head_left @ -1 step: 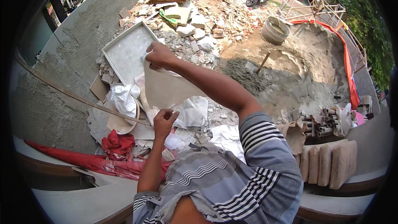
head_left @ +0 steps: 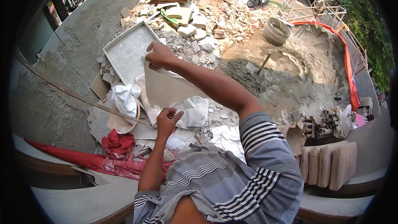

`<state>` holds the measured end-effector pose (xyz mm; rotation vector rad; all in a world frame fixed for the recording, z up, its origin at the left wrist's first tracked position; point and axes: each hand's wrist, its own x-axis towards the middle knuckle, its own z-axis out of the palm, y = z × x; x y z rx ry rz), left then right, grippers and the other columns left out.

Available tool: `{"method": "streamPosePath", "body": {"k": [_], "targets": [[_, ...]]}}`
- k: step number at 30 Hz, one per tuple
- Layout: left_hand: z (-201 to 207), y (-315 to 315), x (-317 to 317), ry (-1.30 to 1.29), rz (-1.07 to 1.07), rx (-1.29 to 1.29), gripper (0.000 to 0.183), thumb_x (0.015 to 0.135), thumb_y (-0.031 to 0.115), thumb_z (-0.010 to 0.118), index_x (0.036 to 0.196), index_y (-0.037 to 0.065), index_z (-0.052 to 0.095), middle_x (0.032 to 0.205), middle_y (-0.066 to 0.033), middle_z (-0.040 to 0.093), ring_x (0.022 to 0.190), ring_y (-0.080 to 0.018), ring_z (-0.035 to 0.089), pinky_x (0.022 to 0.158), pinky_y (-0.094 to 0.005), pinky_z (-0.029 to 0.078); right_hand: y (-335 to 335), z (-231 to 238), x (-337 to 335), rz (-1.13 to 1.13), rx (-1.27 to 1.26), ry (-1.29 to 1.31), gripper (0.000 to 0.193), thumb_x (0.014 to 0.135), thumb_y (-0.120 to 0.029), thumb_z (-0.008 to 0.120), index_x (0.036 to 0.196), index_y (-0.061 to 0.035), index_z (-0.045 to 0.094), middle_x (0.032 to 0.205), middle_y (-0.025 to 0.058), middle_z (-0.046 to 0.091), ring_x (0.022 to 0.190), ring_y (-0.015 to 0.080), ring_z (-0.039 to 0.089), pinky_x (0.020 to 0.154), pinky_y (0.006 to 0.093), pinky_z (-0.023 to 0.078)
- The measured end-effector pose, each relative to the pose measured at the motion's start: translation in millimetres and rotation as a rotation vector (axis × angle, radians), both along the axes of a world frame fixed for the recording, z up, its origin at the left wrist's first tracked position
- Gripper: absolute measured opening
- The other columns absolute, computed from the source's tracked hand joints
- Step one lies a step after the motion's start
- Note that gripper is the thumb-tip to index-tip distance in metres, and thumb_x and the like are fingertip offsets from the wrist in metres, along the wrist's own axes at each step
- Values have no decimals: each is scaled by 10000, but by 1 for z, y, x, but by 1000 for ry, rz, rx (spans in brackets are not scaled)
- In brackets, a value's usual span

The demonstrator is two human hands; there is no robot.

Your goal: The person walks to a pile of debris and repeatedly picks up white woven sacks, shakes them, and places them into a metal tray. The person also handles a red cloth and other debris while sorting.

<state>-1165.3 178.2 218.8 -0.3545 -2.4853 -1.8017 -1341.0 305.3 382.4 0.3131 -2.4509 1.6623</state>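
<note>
My right hand (head_left: 159, 56), arm stretched across to the left, is closed on the upper edge of a beige sheet, perhaps an opened sack (head_left: 168, 91), which hangs down from the fist. A pale strip shows along its edge. My left hand (head_left: 168, 121) is lower and nearer to me, fingers loosely bent and thumb held apart, with nothing visible in it. Just beyond it lies a whitish crumpled sheet (head_left: 195, 112). Behind the right hand a shallow grey rectangular tray (head_left: 130, 54) leans on the rubble.
Rubble (head_left: 207, 20) rises ahead, beside a rough plastered wall (head_left: 70, 66). Wet mortar (head_left: 248, 76) with a wooden handle (head_left: 264, 63) and a round metal tub (head_left: 275, 32) are at right. Full brown bags (head_left: 327, 164) stand near right; a red tarp (head_left: 87, 161) lies near left.
My left hand has moved slightly right and up, its thumb a little farther out. My right hand keeps its hold on the beige sheet, almost unmoved.
</note>
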Motion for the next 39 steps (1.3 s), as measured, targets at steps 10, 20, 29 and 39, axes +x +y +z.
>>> {"method": "streamPosePath", "body": {"k": [10,20,29,39], "targets": [[-10,7,0,61,87,-57,367,772,225,825,975,-20,641,929,-125,690,854,-220,686,756,-351,544,12,35,4,53,-544,-275,273,853,-6,532,1120,-4,588,848,125,617,620,201,666,521,318,578],[10,-69,1,267,287,-121,157,800,25,657,951,-20,655,811,-106,635,683,-195,630,635,-321,504,58,21,-16,-61,-722,-338,167,909,-26,557,1060,3,624,794,65,600,551,132,559,501,299,481],[48,-79,16,472,384,-212,137,801,9,703,935,-14,680,841,-110,610,713,-234,621,648,-338,497,88,-38,-2,-168,-322,-324,497,889,-257,709,1266,0,511,836,126,657,610,168,615,541,317,503],[30,-71,22,565,359,-237,101,821,-43,676,904,-13,626,844,-139,596,770,-317,608,693,-386,490,17,-105,131,400,56,15,264,877,-206,732,1077,-37,695,922,104,658,809,198,627,739,326,506]]}}
